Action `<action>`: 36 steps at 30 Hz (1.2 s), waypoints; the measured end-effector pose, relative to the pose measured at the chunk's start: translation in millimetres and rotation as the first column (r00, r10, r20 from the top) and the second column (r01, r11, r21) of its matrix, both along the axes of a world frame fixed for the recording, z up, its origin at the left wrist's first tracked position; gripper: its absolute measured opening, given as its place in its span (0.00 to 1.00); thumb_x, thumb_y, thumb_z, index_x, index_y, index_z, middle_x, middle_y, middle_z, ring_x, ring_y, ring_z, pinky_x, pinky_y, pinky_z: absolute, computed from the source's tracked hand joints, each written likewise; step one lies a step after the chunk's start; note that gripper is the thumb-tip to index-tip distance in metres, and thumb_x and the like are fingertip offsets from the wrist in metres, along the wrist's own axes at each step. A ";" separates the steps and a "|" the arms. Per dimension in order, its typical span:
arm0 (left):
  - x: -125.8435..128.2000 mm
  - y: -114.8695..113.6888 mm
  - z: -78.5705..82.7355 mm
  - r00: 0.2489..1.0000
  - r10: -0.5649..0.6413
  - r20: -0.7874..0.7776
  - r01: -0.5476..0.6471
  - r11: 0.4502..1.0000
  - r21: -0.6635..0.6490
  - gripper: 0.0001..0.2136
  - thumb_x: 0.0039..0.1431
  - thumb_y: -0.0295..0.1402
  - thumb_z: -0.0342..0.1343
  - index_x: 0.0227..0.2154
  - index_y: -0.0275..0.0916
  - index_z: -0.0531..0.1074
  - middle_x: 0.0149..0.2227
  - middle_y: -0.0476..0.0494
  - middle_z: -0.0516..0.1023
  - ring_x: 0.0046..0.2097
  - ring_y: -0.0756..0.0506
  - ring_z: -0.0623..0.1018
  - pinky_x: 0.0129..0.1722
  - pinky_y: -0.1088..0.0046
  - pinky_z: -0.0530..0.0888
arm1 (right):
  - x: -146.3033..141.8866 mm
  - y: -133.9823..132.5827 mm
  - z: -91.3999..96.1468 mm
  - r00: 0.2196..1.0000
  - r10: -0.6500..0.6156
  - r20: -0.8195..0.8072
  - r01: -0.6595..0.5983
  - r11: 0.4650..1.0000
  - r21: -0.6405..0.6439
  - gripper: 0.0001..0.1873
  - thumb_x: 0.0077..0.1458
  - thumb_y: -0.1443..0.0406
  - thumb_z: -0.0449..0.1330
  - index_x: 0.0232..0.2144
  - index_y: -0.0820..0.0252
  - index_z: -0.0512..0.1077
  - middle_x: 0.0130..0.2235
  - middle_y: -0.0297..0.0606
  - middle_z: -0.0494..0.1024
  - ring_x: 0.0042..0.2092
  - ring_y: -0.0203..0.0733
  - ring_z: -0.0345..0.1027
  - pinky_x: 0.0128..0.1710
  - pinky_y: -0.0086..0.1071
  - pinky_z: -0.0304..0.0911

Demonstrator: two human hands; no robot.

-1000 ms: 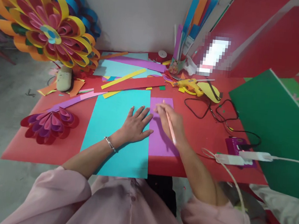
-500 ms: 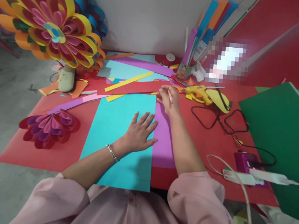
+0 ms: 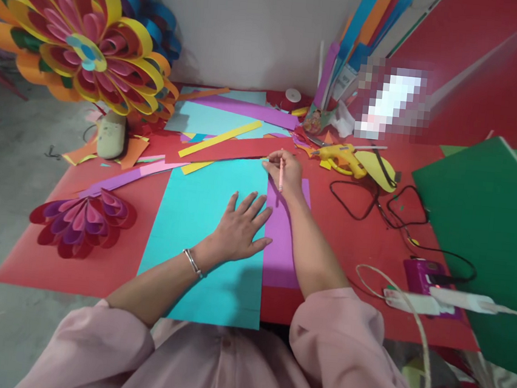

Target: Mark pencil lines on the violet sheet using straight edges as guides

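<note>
A turquoise paper sheet (image 3: pixel 197 212) lies in front of me on the red table (image 3: pixel 109 265). My left hand (image 3: pixel 239 229) rests flat on it with fingers spread, near its right edge. A purple paper sheet (image 3: pixel 281 245) lies just to its right, partly under my right forearm. My right hand (image 3: pixel 285 171) is closed around a pink pencil (image 3: pixel 281 175) at the far end of the purple sheet, by the turquoise sheet's top right corner.
A large paper flower (image 3: pixel 84 49) stands at the back left; a smaller red and purple flower (image 3: pixel 79 222) lies at the left. Coloured strips (image 3: pixel 220 138), a yellow glue gun (image 3: pixel 342 156), black cables (image 3: pixel 377 199), a green board (image 3: pixel 484 228) and a white power strip (image 3: pixel 431 299) crowd the back and right.
My right hand with the pencil moved from the middle of the purple sheet up to its far end. My left hand stayed flat on the turquoise sheet.
</note>
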State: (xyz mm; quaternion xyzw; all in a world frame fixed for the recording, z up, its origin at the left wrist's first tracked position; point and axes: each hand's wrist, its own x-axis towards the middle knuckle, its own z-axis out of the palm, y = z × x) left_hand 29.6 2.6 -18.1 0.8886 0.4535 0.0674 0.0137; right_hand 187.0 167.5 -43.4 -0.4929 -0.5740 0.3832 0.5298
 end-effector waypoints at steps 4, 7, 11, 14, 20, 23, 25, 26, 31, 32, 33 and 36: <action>-0.3 0.1 1.8 1.000 -0.002 -0.001 0.002 1.000 -0.005 0.34 0.71 0.58 0.46 0.71 0.43 0.63 0.76 0.34 0.57 0.76 0.29 0.55 0.73 0.35 0.48 | 4.5 0.9 3.1 0.997 0.033 0.066 -0.036 0.999 0.039 0.17 0.49 0.51 0.71 0.31 0.54 0.73 0.32 0.32 0.79 0.37 0.42 0.74 0.45 0.38 0.71; -0.8 0.6 2.1 1.000 -0.003 0.008 0.003 1.000 -0.010 0.34 0.71 0.58 0.46 0.71 0.44 0.62 0.76 0.34 0.57 0.76 0.29 0.56 0.73 0.36 0.47 | 6.5 2.8 4.7 0.995 0.050 0.086 -0.053 0.998 0.029 0.17 0.49 0.52 0.71 0.30 0.55 0.73 0.30 0.31 0.78 0.35 0.41 0.73 0.44 0.38 0.70; -1.3 1.5 0.9 1.000 -0.009 0.026 0.009 1.000 -0.014 0.34 0.71 0.58 0.46 0.71 0.44 0.62 0.75 0.33 0.58 0.76 0.29 0.56 0.73 0.36 0.47 | 6.2 3.2 5.9 0.995 0.056 0.077 -0.059 0.998 0.035 0.15 0.50 0.53 0.71 0.30 0.55 0.73 0.29 0.31 0.76 0.34 0.39 0.71 0.45 0.39 0.70; -1.3 1.7 0.1 0.999 -0.010 0.035 0.011 1.000 -0.009 0.35 0.71 0.58 0.46 0.71 0.43 0.63 0.75 0.32 0.58 0.76 0.28 0.56 0.73 0.35 0.47 | 5.8 3.0 5.9 0.995 0.057 0.084 -0.059 0.998 0.026 0.14 0.51 0.54 0.70 0.29 0.55 0.73 0.29 0.30 0.76 0.33 0.39 0.70 0.44 0.38 0.70; -1.1 1.5 0.4 1.000 -0.013 0.018 0.013 1.000 -0.007 0.35 0.71 0.58 0.45 0.71 0.42 0.63 0.76 0.32 0.57 0.76 0.29 0.56 0.73 0.36 0.48 | 6.5 2.7 5.2 0.991 0.067 0.112 -0.071 0.997 0.027 0.13 0.52 0.55 0.70 0.29 0.55 0.72 0.28 0.29 0.75 0.32 0.38 0.68 0.44 0.38 0.69; -1.1 1.5 0.5 1.000 -0.012 0.014 0.012 1.000 -0.005 0.35 0.71 0.58 0.45 0.71 0.41 0.63 0.76 0.32 0.57 0.76 0.29 0.56 0.73 0.36 0.48 | 6.7 2.0 5.6 0.990 0.062 0.126 -0.066 0.997 0.026 0.13 0.53 0.55 0.69 0.30 0.55 0.73 0.29 0.30 0.76 0.32 0.38 0.68 0.42 0.36 0.68; -1.0 1.5 0.6 1.000 -0.011 0.018 0.011 1.000 -0.003 0.35 0.71 0.58 0.45 0.71 0.42 0.63 0.76 0.33 0.57 0.76 0.29 0.56 0.73 0.36 0.48 | 6.7 1.7 6.0 0.989 0.054 0.136 -0.058 0.998 0.024 0.13 0.53 0.55 0.69 0.30 0.55 0.73 0.29 0.30 0.76 0.33 0.38 0.67 0.42 0.36 0.67; -1.0 1.6 0.6 1.000 -0.010 0.021 0.011 1.000 -0.003 0.34 0.71 0.58 0.45 0.71 0.42 0.63 0.76 0.33 0.57 0.76 0.29 0.56 0.73 0.36 0.48 | 6.7 1.5 6.1 0.989 0.049 0.140 -0.053 0.998 0.023 0.13 0.54 0.55 0.70 0.30 0.55 0.73 0.29 0.30 0.76 0.33 0.38 0.67 0.42 0.36 0.67; -1.1 1.9 0.8 0.999 -0.013 0.029 0.013 1.000 0.004 0.34 0.70 0.58 0.47 0.70 0.42 0.63 0.75 0.33 0.59 0.76 0.29 0.57 0.73 0.37 0.48 | 6.4 1.5 6.1 0.989 0.046 0.139 -0.052 0.998 0.037 0.16 0.53 0.51 0.69 0.29 0.54 0.72 0.28 0.29 0.75 0.32 0.38 0.67 0.44 0.37 0.68; -1.1 2.0 0.7 1.000 -0.014 0.028 0.014 1.000 0.010 0.34 0.70 0.58 0.48 0.70 0.42 0.63 0.75 0.32 0.59 0.76 0.29 0.58 0.73 0.37 0.48 | 6.4 1.4 6.0 0.990 0.047 0.137 -0.053 0.998 0.043 0.16 0.53 0.51 0.69 0.29 0.54 0.72 0.28 0.29 0.75 0.32 0.38 0.67 0.44 0.38 0.68; -1.1 1.9 0.5 1.000 -0.015 0.025 0.015 1.000 0.018 0.34 0.70 0.58 0.48 0.70 0.41 0.64 0.75 0.32 0.60 0.75 0.29 0.58 0.73 0.37 0.49 | 6.3 1.4 5.9 0.990 0.047 0.134 -0.054 0.997 0.047 0.17 0.53 0.50 0.69 0.28 0.54 0.71 0.28 0.29 0.75 0.32 0.38 0.67 0.44 0.38 0.68; -1.3 1.7 0.0 1.000 -0.016 0.014 0.016 0.999 0.037 0.34 0.71 0.58 0.48 0.70 0.41 0.63 0.75 0.32 0.60 0.75 0.29 0.58 0.73 0.37 0.49 | 6.1 1.3 5.7 0.990 0.046 0.133 -0.055 0.997 0.060 0.17 0.53 0.50 0.68 0.28 0.54 0.71 0.28 0.30 0.75 0.32 0.39 0.67 0.44 0.38 0.68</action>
